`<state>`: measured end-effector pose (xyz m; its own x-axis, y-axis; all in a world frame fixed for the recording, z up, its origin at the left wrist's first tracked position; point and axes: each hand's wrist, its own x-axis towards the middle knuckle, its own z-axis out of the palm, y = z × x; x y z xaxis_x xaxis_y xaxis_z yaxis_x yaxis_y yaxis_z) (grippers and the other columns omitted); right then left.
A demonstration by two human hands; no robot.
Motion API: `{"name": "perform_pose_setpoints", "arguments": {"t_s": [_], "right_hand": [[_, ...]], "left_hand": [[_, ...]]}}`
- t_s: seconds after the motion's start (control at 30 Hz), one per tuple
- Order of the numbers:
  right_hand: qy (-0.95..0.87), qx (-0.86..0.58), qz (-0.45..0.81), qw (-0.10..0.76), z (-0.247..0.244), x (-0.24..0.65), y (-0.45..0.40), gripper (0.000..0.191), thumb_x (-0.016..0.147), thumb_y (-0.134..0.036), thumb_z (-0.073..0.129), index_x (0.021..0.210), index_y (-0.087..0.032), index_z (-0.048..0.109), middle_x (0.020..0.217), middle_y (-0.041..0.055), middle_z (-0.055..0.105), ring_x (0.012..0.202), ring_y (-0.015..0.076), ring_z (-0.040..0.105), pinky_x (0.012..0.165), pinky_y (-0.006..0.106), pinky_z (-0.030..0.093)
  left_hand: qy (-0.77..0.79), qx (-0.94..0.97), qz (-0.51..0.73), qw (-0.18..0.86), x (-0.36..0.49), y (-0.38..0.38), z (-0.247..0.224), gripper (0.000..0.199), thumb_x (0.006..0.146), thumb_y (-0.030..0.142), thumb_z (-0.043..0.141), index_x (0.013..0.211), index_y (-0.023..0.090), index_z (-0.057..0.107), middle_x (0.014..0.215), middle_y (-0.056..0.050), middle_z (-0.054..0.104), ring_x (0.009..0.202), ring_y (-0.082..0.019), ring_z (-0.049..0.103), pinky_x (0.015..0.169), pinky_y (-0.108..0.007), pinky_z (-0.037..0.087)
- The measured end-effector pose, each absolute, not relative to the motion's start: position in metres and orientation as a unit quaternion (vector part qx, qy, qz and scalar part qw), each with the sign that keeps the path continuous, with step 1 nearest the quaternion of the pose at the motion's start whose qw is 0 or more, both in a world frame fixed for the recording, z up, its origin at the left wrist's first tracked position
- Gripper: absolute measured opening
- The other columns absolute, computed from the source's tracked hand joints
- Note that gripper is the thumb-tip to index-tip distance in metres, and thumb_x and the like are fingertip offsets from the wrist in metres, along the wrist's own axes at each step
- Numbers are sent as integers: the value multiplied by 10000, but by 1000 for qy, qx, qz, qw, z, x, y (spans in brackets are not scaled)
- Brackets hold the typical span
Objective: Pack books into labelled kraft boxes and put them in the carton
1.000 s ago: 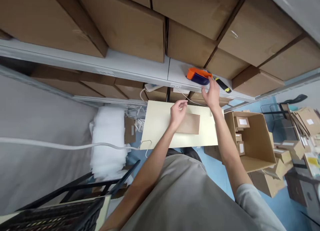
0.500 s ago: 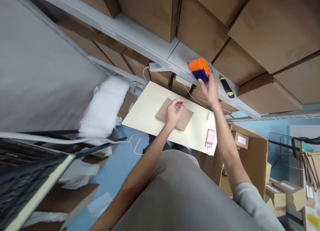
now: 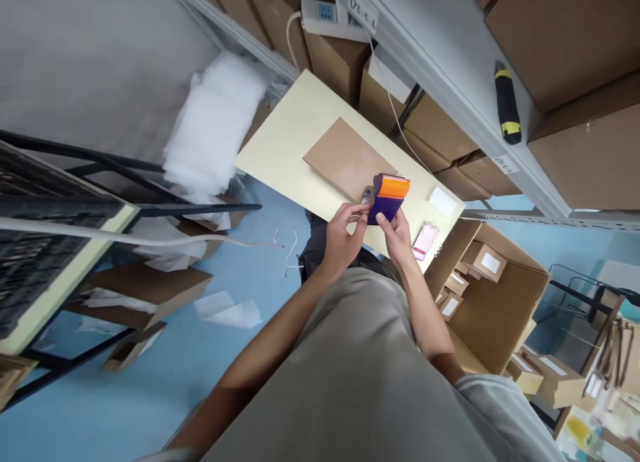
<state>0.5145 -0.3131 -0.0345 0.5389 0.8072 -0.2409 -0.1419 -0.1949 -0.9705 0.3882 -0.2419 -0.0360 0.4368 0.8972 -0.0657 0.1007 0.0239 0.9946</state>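
Observation:
An orange and dark purple tape dispenser (image 3: 389, 199) is held in front of my body, over the near edge of the cream tabletop (image 3: 280, 142). My right hand (image 3: 397, 235) grips its lower end, with the thumb on the purple face. From the left side, my left hand (image 3: 346, 235) has its fingers drawn together against the dispenser, beside the clear roll of tape (image 3: 367, 194). Whether those fingertips pinch the tape's end cannot be made out. Just beyond the dispenser lies a flat brown cardboard box (image 3: 350, 157), which neither hand holds.
A phone (image 3: 425, 241) and a small white item (image 3: 443, 201) lie at the table's right end. A yellow-black utility knife (image 3: 507, 102) rests on the grey shelf (image 3: 450, 69). White wrapping sheets (image 3: 213, 122) are stacked at left. An open carton (image 3: 505, 309) with small boxes stands right.
My right hand has brought the tape dispenser down from the shelf toward my body. My left hand has left the cardboard box and come to the dispenser. The view has shifted too.

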Motion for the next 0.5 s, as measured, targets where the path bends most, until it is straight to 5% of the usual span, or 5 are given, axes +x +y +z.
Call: {"name": "perform_pose_setpoints", "arguments": {"t_s": [0.17,0.5], "right_hand": [[-257,-660,417,569,-35,501,-331,611,955,-761,779,1325,-280,703,1338,83,807,1293,271,744,1192,436,597],[-272,-678,421,537,-47,493,-351,554,976,-768,751,1176,-252,736,1135,51,829,1079,250,769,1041,404,652]], "left_hand": [[402,665,340,530,374,-258,-32,235,1112,356,579,1164,272,792,1136,-71,784,1098,-248,744,1017,-412,646],[365,681,284,568,351,-262,-30,235,1008,342,745,1217,264,820,1082,-47,763,953,-206,743,917,-338,654]]}}
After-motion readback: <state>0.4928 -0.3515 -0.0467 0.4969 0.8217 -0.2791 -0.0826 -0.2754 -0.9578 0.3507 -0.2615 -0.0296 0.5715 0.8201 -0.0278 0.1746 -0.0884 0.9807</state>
